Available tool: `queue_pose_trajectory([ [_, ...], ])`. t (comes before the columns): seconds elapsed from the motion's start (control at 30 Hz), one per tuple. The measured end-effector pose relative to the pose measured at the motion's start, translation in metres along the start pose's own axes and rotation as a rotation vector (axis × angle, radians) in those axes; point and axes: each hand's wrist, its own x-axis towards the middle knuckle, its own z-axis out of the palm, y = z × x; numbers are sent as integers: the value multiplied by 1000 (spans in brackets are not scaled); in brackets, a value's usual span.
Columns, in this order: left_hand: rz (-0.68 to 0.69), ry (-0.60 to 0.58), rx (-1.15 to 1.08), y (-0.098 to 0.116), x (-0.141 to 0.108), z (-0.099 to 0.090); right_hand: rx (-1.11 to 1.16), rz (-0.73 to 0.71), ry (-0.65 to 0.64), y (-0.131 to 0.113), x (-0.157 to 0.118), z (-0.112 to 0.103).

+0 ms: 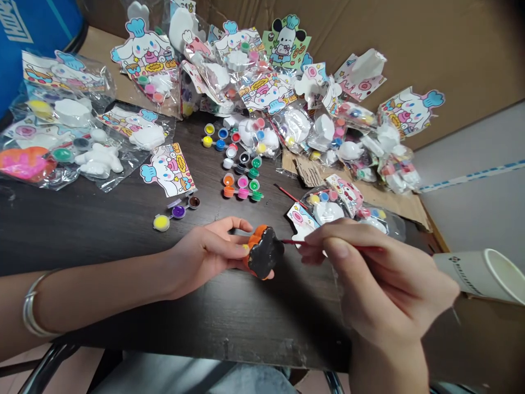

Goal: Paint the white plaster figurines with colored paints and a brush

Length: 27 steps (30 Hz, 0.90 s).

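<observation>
My left hand (215,249) holds a small figure (264,253) by its edge, fingers behind and thumb in front. The figure has an orange scalloped side and a black face turned toward me. In my right hand (365,268) is a thin red brush (293,242), pinched between thumb and fingers, its tip at the figure's right edge. Beyond my hands stand open paint pots (242,192) in orange, pink, green and other colours. Yellow, purple and brown pots (178,212) lie nearer, above my left forearm.
Bagged white figures with printed cards (295,123) are heaped at the back and left of the dark table (229,323). A paper cup (479,273) is at the right. Another red brush (291,195) lies beside a card.
</observation>
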Motion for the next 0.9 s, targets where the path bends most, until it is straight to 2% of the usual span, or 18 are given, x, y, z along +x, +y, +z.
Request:
queue_pose_trajectory([
  [0.13, -2, 37, 32, 1, 0, 3, 127, -2, -116, -1, 0, 0],
  [0.27, -13, 21, 51, 1, 0, 3, 47, 5, 14, -1, 0, 0],
  [0.4, -4, -3, 22, -1, 1, 0, 115, -17, -123, -1, 1, 0],
  [0.53, 3, -33, -8, -1, 1, -1, 37, -4, 11, 0, 1, 0],
  [0.67, -23, 7, -9, 0, 0, 1, 126, 2, -137, 0, 0, -2],
  [0.77, -21, 22, -8, 0, 0, 0, 81, 52, -43, -1, 0, -4],
  [0.9, -16, -3, -16, -1, 1, -2, 107, 60, -90, -1, 0, -5],
])
